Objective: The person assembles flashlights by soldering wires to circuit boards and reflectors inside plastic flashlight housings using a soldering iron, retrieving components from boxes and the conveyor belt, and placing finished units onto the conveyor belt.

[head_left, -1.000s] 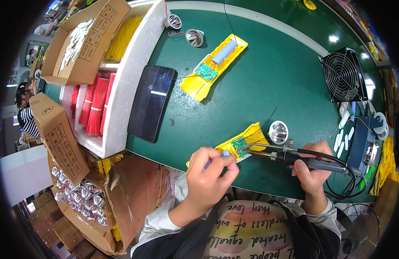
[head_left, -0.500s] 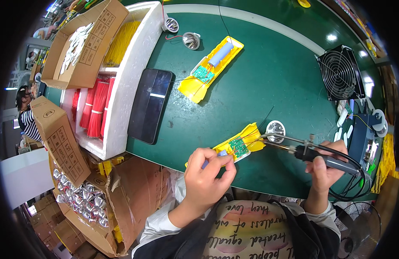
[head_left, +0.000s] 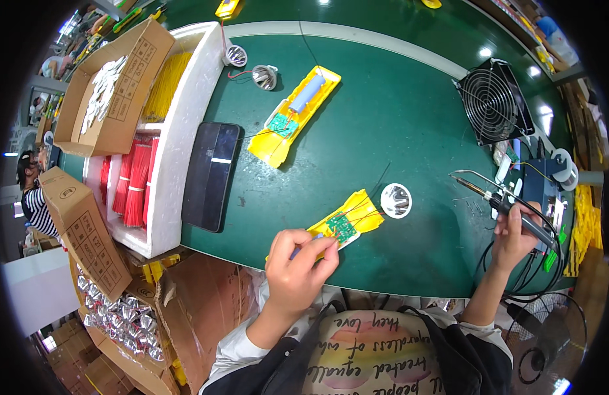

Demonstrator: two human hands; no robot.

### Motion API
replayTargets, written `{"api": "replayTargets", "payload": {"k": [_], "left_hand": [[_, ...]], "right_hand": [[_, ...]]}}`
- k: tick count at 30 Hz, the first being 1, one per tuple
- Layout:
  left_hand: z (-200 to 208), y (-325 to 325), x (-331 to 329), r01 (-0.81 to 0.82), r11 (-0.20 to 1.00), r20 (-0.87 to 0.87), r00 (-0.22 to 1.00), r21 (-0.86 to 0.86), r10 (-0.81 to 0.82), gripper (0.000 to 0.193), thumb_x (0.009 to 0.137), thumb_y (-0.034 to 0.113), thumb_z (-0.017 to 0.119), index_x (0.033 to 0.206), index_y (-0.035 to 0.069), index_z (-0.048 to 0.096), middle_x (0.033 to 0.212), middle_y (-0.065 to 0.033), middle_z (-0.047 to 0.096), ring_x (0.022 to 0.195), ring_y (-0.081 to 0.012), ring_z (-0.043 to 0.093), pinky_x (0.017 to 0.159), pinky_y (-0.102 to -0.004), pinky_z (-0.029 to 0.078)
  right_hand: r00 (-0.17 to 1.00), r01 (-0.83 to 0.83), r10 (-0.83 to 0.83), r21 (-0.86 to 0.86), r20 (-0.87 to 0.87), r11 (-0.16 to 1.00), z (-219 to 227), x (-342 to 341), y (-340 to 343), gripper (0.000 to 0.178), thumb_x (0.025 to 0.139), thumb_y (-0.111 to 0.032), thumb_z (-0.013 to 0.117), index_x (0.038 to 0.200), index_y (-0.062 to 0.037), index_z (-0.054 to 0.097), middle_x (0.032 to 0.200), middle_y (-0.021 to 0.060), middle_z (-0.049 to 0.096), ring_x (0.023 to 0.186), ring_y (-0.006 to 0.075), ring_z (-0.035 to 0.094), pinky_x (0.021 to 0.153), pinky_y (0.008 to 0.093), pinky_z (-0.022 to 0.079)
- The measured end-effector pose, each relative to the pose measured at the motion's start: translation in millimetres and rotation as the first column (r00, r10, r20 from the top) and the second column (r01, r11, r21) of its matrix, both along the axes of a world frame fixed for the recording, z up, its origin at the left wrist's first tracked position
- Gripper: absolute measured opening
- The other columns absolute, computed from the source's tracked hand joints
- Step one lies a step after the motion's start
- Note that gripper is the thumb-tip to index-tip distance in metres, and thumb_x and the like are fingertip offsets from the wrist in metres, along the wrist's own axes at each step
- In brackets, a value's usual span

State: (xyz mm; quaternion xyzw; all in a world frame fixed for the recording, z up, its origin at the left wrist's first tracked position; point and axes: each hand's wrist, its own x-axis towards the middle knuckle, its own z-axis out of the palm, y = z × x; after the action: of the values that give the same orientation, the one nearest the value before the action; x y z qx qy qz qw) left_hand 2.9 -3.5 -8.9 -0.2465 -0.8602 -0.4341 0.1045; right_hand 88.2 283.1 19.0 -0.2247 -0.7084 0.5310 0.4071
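My left hand is closed over the near end of a yellow plastic lamp housing, with thumb and forefinger pinched beside its green circuit board. Under those fingers a blue cylindrical battery cell is partly hidden. Thin red and dark wires run from the board toward a round silver reflector cup just right of the housing. My right hand grips a soldering iron by its dark handle. A thin curved metal tube runs along the iron, and its tip points left, well apart from the board.
A second yellow housing with cell and board lies farther back, near two reflectors and a dark phone. At left stands a white foam box of red and yellow wires. A black fan and solder spool stand right.
My right hand has drawn the soldering iron away from the circuit board to the right. My left hand stays at the housing. The whole view has shifted slightly.
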Motion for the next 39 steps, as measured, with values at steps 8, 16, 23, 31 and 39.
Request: {"api": "replayTargets", "payload": {"k": [8, 16, 23, 31, 39], "left_hand": [[0, -17, -12, 0.04, 0.999, -0.039, 0.998, -0.024, -0.041, 0.016, 0.055, -0.001, 0.067, 0.069, 0.005, 0.061, 0.066, -0.0047, 0.046, 0.059, -0.0159, 0.052, 0.05, -0.0251, 0.043], [13, -49, -13, 0.147, 0.973, -0.193, 0.965, -0.177, -0.181, 0.023, 0.057, 0.003, 0.061, 0.078, 0.01, 0.064, 0.073, -0.0026, 0.049, 0.068, -0.0204, 0.046, 0.061, -0.0303, 0.038], [17, -82, -1, 0.353, 0.897, -0.122, 0.911, -0.266, -0.394, 0.033, 0.056, 0.009, 0.059, 0.088, 0.014, 0.064, 0.092, 0.0025, 0.056, 0.069, -0.0178, 0.046, 0.062, -0.029, 0.038], [9, -66, -8, 0.296, 0.934, -0.207, 0.919, -0.199, -0.336, 0.026, 0.058, 0.013, 0.069, 0.083, 0.014, 0.064, 0.077, 0.0055, 0.055, 0.064, -0.015, 0.046, 0.059, -0.0274, 0.036], [-3, -38, -5, 0.126, 0.992, -0.125, 0.985, 0.031, -0.121, 0.018, 0.057, 0.003, 0.068, 0.073, 0.009, 0.063, 0.066, -0.001, 0.054, 0.059, -0.0174, 0.046, 0.055, -0.0282, 0.037]], "right_hand": [[0.995, 0.001, -0.006, 0.045, 0.099, 0.999, -8, 5, 6, 0.015, 0.076, -0.007, 0.057, 0.082, -0.0026, 0.044, 0.063, 0.0034, 0.046, 0.046, 0.0071, 0.045, 0.036, 0.0162, 0.034], [0.997, 0.042, -0.042, 0.001, 0.059, 0.999, -12, -1, 3, 0.015, 0.076, -0.009, 0.058, 0.08, -0.0029, 0.045, 0.055, 0.006, 0.05, 0.037, 0.0069, 0.044, 0.032, 0.0155, 0.03], [0.999, 0.022, -0.022, 0.004, 0.042, 1.0, -9, -2, 5, 0.014, 0.077, -0.009, 0.058, 0.081, -0.0033, 0.045, 0.055, 0.0055, 0.05, 0.037, 0.0066, 0.044, 0.032, 0.0152, 0.03], [1.0, -0.006, 0.003, -0.109, -0.031, 0.994, -8, -4, 8, 0.016, 0.078, -0.011, 0.056, 0.087, -0.0035, 0.046, 0.058, 0.0065, 0.051, 0.04, 0.007, 0.044, 0.032, 0.0153, 0.029], [0.975, -0.038, -0.039, -0.335, -0.22, 0.942, -19, -5, -4, 0.018, 0.084, -0.017, 0.049, 0.093, -0.0028, 0.044, 0.064, 0.0065, 0.052, 0.046, 0.0076, 0.041, 0.041, 0.0172, 0.03]]}}
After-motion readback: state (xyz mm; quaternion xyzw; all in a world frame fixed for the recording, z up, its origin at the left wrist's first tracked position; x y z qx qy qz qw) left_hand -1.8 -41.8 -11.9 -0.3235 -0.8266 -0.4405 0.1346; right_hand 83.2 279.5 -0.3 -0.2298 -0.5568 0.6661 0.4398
